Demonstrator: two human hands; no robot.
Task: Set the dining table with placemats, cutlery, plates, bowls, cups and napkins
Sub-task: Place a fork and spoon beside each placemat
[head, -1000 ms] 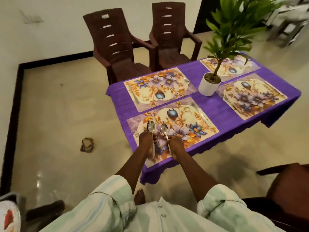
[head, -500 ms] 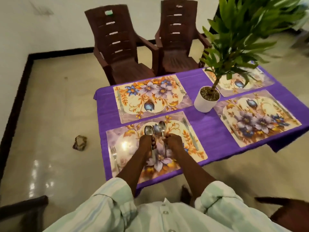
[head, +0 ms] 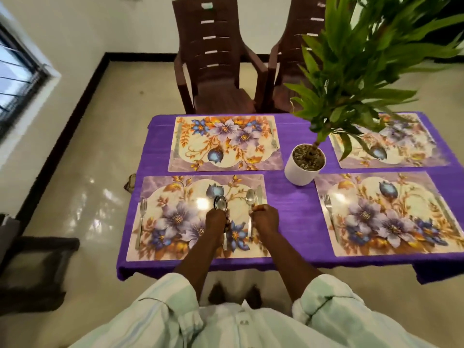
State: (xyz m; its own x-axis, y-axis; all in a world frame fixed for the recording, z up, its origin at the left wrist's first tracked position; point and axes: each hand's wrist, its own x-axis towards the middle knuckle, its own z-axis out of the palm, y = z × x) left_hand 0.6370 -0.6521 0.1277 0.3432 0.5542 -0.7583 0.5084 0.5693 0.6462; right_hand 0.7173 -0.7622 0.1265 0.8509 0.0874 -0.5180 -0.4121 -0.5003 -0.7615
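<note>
Four floral placemats lie on the purple table (head: 291, 217). Both hands are over the near left placemat (head: 175, 222). My left hand (head: 216, 219) grips the handles of spoons (head: 220, 203), bowls pointing away from me. My right hand (head: 266, 218) holds a single spoon (head: 250, 197) at the mat's right side, close beside a knife (head: 259, 194) lying there. A fork (head: 142, 209) lies on this mat's left edge. The near right placemat (head: 384, 214) has a fork (head: 329, 209) on its left side.
A white pot with a tall green plant (head: 305, 163) stands mid-table; its leaves hang over the far right placemat (head: 386, 144). Two brown plastic chairs (head: 213, 71) stand behind the table. A dark chair (head: 30, 267) is at my left. A small object (head: 130, 182) lies on the floor.
I have stepped square to the table. My right hand has carried one spoon away from my left hand to the right side of the mat, next to the knife.
</note>
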